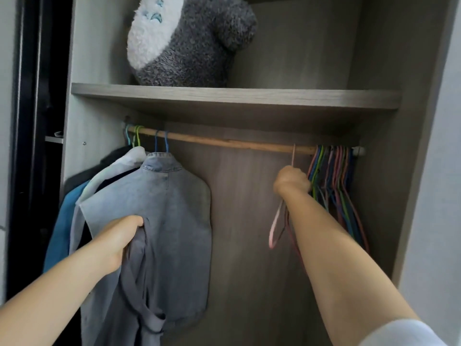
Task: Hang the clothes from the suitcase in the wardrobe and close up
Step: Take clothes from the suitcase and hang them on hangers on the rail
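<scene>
Pink hanger [275,227] hangs vertically at the rod's [224,141] four-o'clock end, right hand [291,179] fisted around its neck, left hand [119,242] bunching denim garment [169,221].

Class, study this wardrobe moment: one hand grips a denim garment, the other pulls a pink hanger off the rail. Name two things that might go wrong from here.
1. The right hand draws the pink hanger out right beside the bunch of spare hangers; it may snag and drag others off the rail.
2. The left hand grips a fold of the hung denim garment; a tug might slip it off its blue hanger.
</scene>
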